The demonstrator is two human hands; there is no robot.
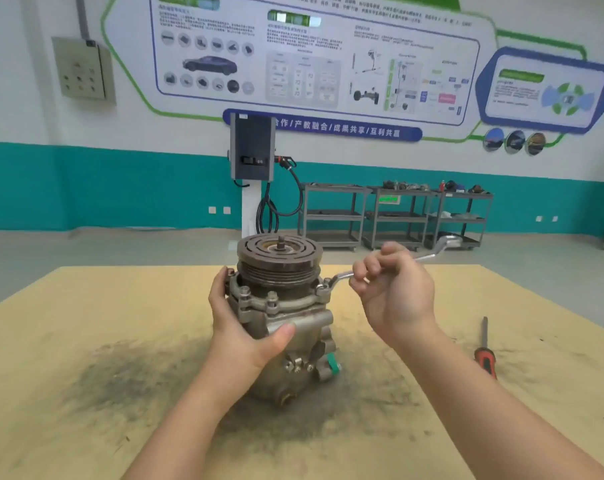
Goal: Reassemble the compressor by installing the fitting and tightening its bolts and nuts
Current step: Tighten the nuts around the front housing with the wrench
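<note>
1. The compressor (279,320) is standing upright near the middle of the table (85,341), pulley end up, sitting on a dark grease stain.
2. The left hand (238,327) is wrapping the body from its left side – thumb pressing across the front of the housing, fingers curling round the back by the flange. Its grip is closed on the casting, likely to keep the unit from twisting under torque.
3. The right hand (394,292) is holding a wrench (428,256) mid-shaft, fingers curled fully round it. The near end is sitting on a bolt (323,289) at the flange's right edge, while the far end is sticking out up and to the right.
4. The shaft is running roughly level, so the swing stays clear of the pulley (279,254).
5. Several more bolts are showing along the flange front; whether they are tight cannot be told.
6. A red-handled screwdriver (486,348) is lying on the table well to the right, untouched.
7. Judging by this, the flange bolts are being tightened – the task looks well along.
</note>
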